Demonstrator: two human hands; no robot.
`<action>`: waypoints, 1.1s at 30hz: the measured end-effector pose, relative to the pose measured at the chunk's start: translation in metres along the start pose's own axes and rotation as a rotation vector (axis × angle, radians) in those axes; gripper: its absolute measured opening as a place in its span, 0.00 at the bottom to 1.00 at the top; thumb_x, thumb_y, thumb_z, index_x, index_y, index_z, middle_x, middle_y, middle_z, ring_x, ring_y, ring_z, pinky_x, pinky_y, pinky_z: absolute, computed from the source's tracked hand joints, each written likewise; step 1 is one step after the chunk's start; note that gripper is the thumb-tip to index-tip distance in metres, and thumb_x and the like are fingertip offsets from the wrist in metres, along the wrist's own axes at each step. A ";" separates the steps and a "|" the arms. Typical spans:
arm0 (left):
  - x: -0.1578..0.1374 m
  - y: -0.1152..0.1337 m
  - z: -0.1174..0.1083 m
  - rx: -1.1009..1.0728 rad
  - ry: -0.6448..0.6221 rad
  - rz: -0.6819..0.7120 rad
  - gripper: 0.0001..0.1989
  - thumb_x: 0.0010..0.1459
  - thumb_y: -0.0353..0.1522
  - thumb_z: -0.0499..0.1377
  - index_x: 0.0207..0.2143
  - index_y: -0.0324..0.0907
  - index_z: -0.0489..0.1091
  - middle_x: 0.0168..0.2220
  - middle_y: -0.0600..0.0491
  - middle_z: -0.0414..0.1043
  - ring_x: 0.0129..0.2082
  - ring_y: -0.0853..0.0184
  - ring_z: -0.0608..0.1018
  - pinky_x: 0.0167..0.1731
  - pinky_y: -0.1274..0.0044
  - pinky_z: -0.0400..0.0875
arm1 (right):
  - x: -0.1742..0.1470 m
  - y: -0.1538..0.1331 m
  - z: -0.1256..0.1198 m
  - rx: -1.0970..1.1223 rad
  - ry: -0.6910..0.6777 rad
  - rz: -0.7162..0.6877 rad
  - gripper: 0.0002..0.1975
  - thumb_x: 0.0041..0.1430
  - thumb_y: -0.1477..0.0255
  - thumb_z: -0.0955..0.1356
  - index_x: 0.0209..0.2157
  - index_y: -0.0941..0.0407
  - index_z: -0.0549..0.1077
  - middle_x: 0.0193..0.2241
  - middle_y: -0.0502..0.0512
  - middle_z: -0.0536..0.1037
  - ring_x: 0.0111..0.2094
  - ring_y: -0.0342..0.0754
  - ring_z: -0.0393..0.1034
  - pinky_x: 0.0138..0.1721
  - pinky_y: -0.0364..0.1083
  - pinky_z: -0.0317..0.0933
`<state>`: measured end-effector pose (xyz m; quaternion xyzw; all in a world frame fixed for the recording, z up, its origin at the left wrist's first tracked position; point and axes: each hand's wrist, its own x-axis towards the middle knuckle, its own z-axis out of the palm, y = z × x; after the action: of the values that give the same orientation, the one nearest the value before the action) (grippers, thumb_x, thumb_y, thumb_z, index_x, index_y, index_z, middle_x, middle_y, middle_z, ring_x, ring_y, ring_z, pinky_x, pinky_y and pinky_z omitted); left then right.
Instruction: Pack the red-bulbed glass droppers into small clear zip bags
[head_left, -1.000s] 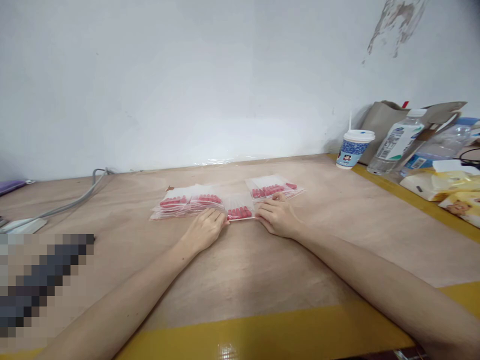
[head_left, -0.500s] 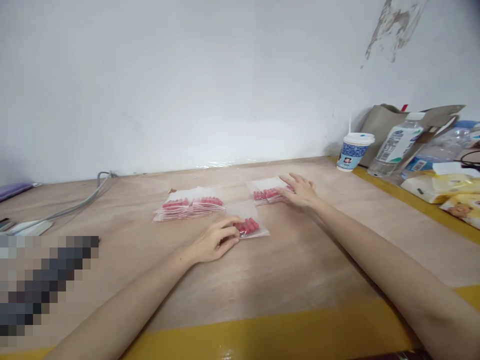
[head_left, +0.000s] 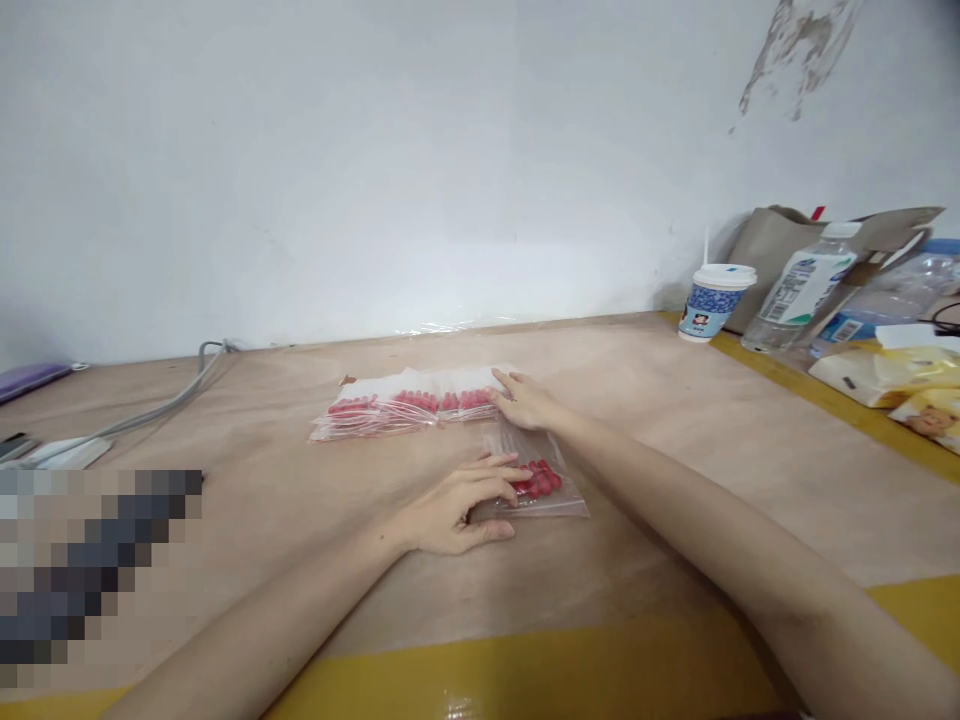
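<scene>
Near the middle of the table a clear zip bag (head_left: pixel 562 500) with several small red pieces lies flat. My left hand (head_left: pixel 461 505) rests at its left side, fingers spread and fingertips on the red pieces. Farther back, my right hand (head_left: pixel 525 400) touches the right end of a row of similar filled bags (head_left: pixel 457 400), its fingers stretched out. That row joins a thicker stack of bags (head_left: pixel 352 415) on the left, whose layered edges face me. The near bag's top edge lies partly beneath my right hand.
At the right stand a paper cup (head_left: pixel 709 305) with a straw, a plastic bottle (head_left: pixel 802 290), a grey-brown bag (head_left: pixel 757 255) and yellow tissue packs (head_left: pixel 877 370). A grey cable (head_left: pixel 165 405) and a purple case (head_left: pixel 34 380) lie left. Yellow tape (head_left: pixel 525 670) edges the table (head_left: pixel 247 520).
My right hand has moved left with the right-hand bags, which now meet the left stack. My left hand and the near bag have shifted right and toward me.
</scene>
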<state>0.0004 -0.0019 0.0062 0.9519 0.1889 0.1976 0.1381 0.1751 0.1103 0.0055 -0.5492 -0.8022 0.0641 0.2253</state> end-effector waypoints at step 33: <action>0.036 -0.090 -0.003 0.474 0.389 -0.308 0.13 0.60 0.30 0.51 0.45 0.41 0.71 0.42 0.47 0.73 0.42 0.60 0.75 0.42 0.68 0.71 | -0.035 0.073 -0.029 -0.007 0.150 -0.372 0.16 0.55 0.65 0.63 0.43 0.57 0.71 0.46 0.61 0.71 0.47 0.52 0.65 0.48 0.52 0.57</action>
<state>0.0018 0.0935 -0.0096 0.8623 0.3940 0.3031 -0.0973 0.2607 0.1030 -0.0041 -0.3956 -0.8711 -0.0226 0.2902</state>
